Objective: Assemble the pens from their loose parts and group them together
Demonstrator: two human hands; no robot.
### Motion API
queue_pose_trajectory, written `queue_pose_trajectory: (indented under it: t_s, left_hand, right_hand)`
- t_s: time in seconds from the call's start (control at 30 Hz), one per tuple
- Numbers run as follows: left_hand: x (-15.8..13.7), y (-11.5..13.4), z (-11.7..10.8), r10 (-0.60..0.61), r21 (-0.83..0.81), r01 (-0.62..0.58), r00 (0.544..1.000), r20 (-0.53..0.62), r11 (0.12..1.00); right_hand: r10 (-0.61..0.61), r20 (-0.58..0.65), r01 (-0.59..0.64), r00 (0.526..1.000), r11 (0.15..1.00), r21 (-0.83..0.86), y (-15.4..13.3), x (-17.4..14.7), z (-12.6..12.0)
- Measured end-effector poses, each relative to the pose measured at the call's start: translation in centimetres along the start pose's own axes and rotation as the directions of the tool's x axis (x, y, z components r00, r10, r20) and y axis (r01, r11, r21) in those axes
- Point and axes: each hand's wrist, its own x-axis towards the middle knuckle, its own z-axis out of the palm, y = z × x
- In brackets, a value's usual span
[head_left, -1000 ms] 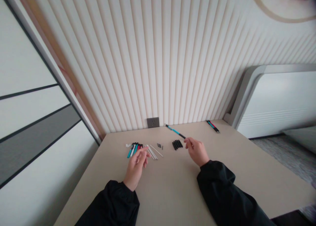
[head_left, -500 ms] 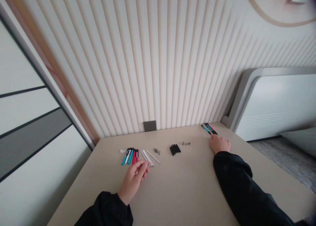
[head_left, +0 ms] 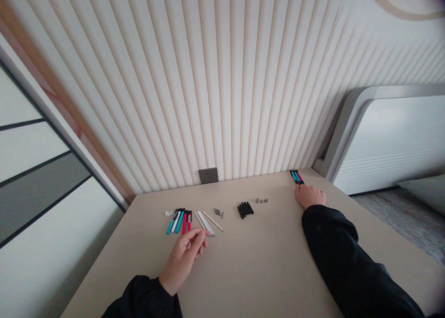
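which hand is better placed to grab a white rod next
Probably the left hand: it is close to the white rods, while the right hand is off at the far-right pens.

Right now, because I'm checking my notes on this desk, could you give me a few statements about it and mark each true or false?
1. The right hand is at the pens near the wall. True.
2. White sticks lie between the coloured barrels and the black tubes. True.
3. The left hand is nearest the black tubes. False: it is by the barrels and white sticks.
4. The right sleeve is white. False: it is black.
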Motion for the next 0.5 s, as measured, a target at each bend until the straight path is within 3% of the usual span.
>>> queue_pose_trajectory:
  t_s: [0.27, 0.43, 0.5]
  left_hand:
    - [0.08, -0.07, -0.14, 0.004, 0.018, -0.005, 1.000, 0.021, 1.000]
    - [-0.01, 0.04, -0.14, 0.004, 0.032, -0.006, 0.999, 0.037, 0.999]
    - [-0.02, -0.01, -0.16, 0.006, 0.032, -0.007, 0.999, 0.044, 0.999]
  right_hand:
    - [0.011, -0.032, -0.011, 0.999, 1.000, -0.003, 0.23, -0.30, -0.28]
    - [-0.075, -0.281, 0.078, 0.957, 0.997, 0.000, 0.34, -0.41, 0.13]
    - [-0.092, -0.287, 0.102, 0.954, 0.995, 0.020, 0.56, -0.14, 0.53]
